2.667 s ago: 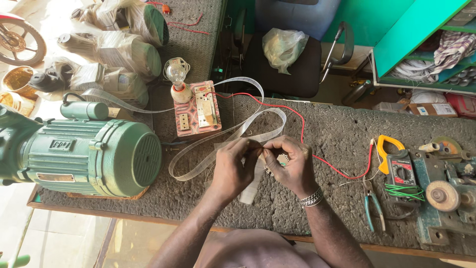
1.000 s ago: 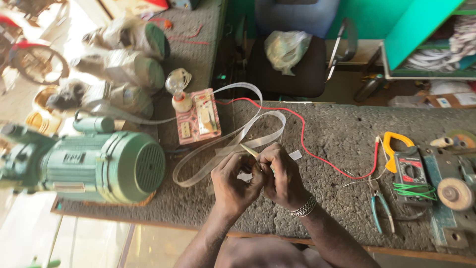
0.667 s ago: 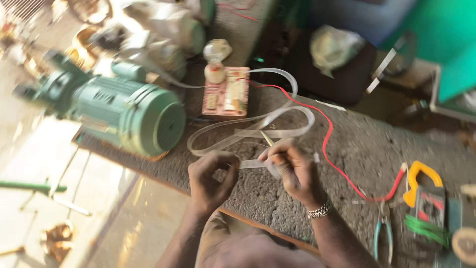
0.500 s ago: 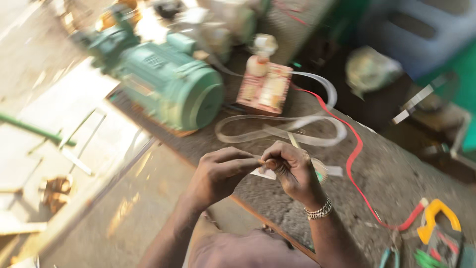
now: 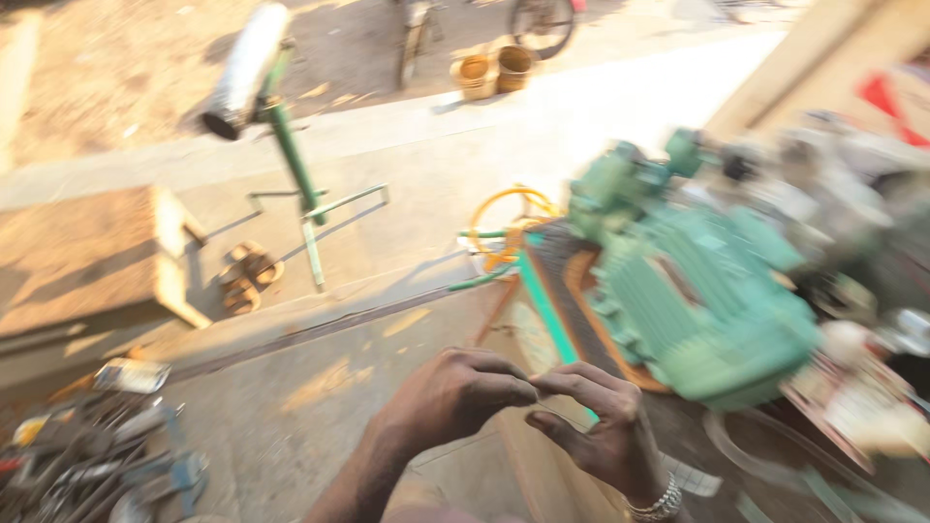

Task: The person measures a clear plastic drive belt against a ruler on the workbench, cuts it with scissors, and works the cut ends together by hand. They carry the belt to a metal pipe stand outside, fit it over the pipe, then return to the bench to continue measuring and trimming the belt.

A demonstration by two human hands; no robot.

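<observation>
At worktop [image 5: 542, 291] edge, left hand [image 5: 450, 397] and right hand [image 5: 605, 436] met fingertip to fingertip, both grips pinched nearly closed; anything held too blurred to tell. Bulky green metal electric motor [image 5: 697, 291] sat just beyond, within reach.

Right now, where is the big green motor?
In the head view, the green motor sits right of centre on the workbench edge, just above and right of the right hand.

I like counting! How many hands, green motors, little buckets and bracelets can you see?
Hands: 2, left and right
Green motor: 1
Buckets: 2
Bracelet: 1
Total: 6
</observation>
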